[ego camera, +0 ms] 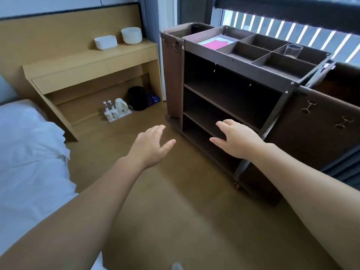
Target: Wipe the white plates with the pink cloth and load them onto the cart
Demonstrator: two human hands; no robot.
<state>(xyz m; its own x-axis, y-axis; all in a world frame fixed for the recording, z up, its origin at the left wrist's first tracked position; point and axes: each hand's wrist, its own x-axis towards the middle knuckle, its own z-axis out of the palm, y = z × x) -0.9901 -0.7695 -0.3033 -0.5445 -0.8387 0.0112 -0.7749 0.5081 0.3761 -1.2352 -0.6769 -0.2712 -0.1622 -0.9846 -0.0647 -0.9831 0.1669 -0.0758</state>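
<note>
White plates (131, 35) are sitting as a round stack on the top of the wooden bench (78, 61), at its far right end, against the wall panel. Near it, to the left, a lower squarish white stack (105, 42) is sitting on the same top. From here I cannot tell what pieces are in it.

The pink cloth (215, 44) is lying flat in the large left compartment of the top tray of the cart (233, 65). The cart is standing in front of the window, to the right of the bench. Its three open shelves are facing me. A clear glass (293, 51) is standing upright in a far right compartment of the same tray.

I am holding both arms out in front of me. My left hand (151, 147) is hovering over the floor (185, 211), palm down, the fingers straight and the thumb spread. It is holding nothing. My right hand (237, 139) is hovering in front of the lower shelves of the cart, also with straight fingers and nothing in it. I cannot tell if it is touching a shelf edge. The two hands are well apart from the plates and from the cloth.

A bed (29, 152) with white linen is lying at my left. A white kettle (119, 104) with small bottles is standing on a tray on the floor under the bench.
</note>
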